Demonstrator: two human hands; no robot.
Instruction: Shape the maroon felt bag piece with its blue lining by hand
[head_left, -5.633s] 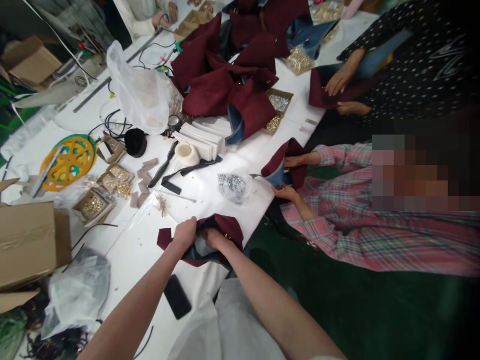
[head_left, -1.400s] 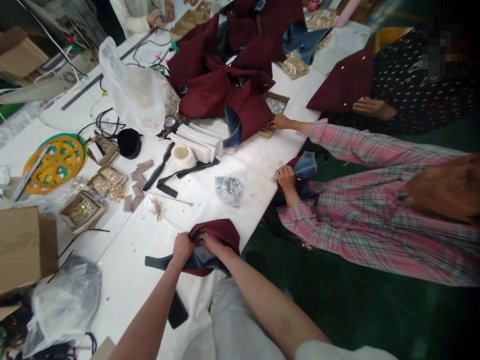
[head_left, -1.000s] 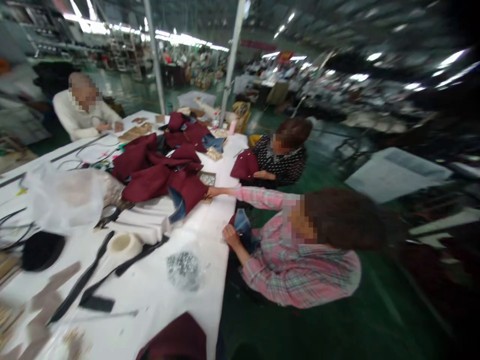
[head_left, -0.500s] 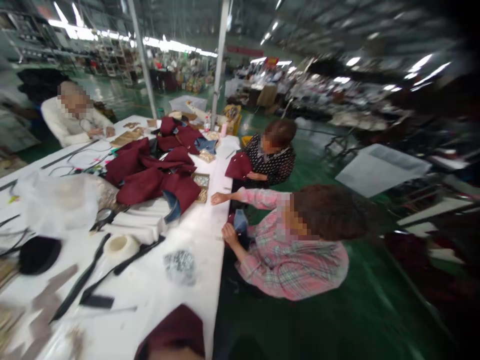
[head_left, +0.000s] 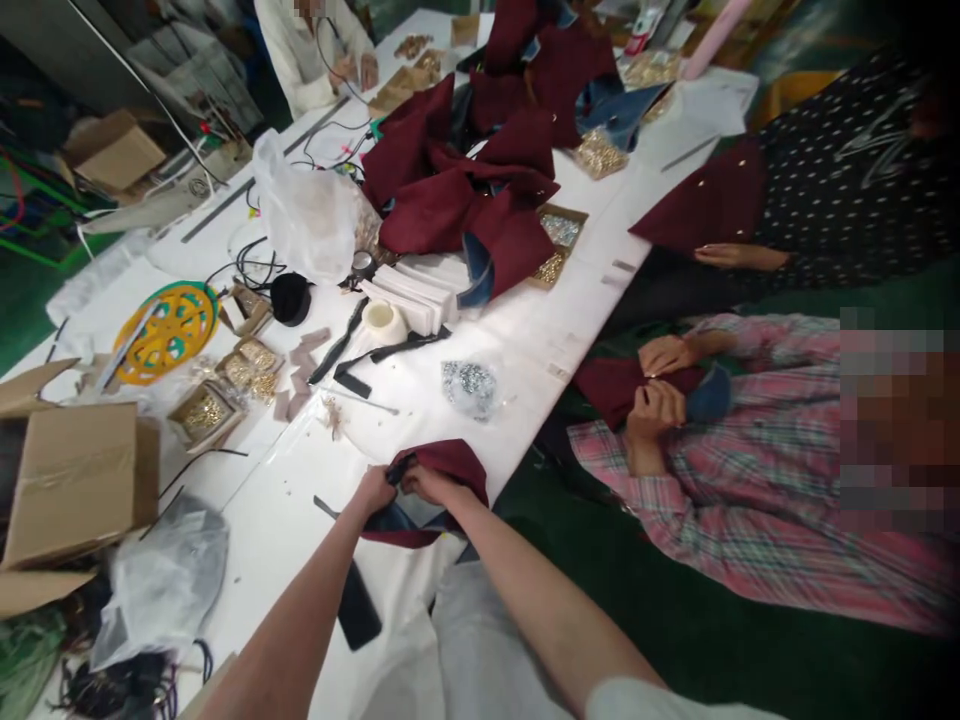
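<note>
At the table (head_left: 525,340) edge, the left hand (head_left: 373,492) and right hand (head_left: 422,483) meet, fingers pinched on a dark strap (head_left: 400,468) atop a maroon fabric piece (head_left: 450,465), steadying it; a neighbour's hands work similar fabric nearby.

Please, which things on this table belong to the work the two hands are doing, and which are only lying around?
In hand:
left hand
right hand
maroon fabric piece, held by both
dark strap, pinched between them

Lying about:
bag of silver studs
tape roll
yellow reel
cardboard box
black phone
clear plastic bag
</note>
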